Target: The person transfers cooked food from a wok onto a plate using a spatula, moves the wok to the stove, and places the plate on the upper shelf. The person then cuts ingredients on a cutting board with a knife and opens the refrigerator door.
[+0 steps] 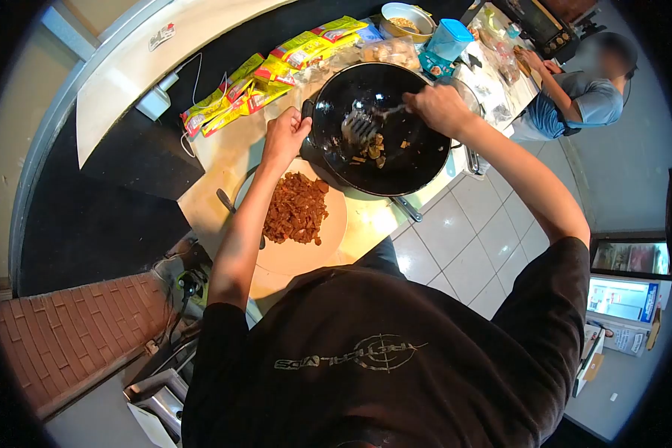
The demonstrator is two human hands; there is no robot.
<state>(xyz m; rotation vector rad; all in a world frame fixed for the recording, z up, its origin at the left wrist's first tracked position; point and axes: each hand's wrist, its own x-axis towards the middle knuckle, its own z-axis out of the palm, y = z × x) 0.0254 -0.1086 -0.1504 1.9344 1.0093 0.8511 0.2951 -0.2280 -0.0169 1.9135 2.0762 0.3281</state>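
Observation:
A black wok (418,168) is held over the counter, with a few brown food pieces (379,151) on its inner surface. My left hand (286,133) is closed round the wok's handle at its left side. My right hand (442,110), closed too, grips a metal spatula (360,127) whose slotted head rests among the pieces and looks slightly blurred. Below the wok, a pale round plate (334,235) bears a heap of reddish-brown chopped food (296,209). My left forearm passes over the plate's left side.
Yellow packets (299,51) line the counter's back edge. Beyond the wok are a bowl (418,33), a blue container (450,39) and a bag (392,52). A knife (408,209) lies under the wok's near edge. Another person (586,97) stands at the counter's far right.

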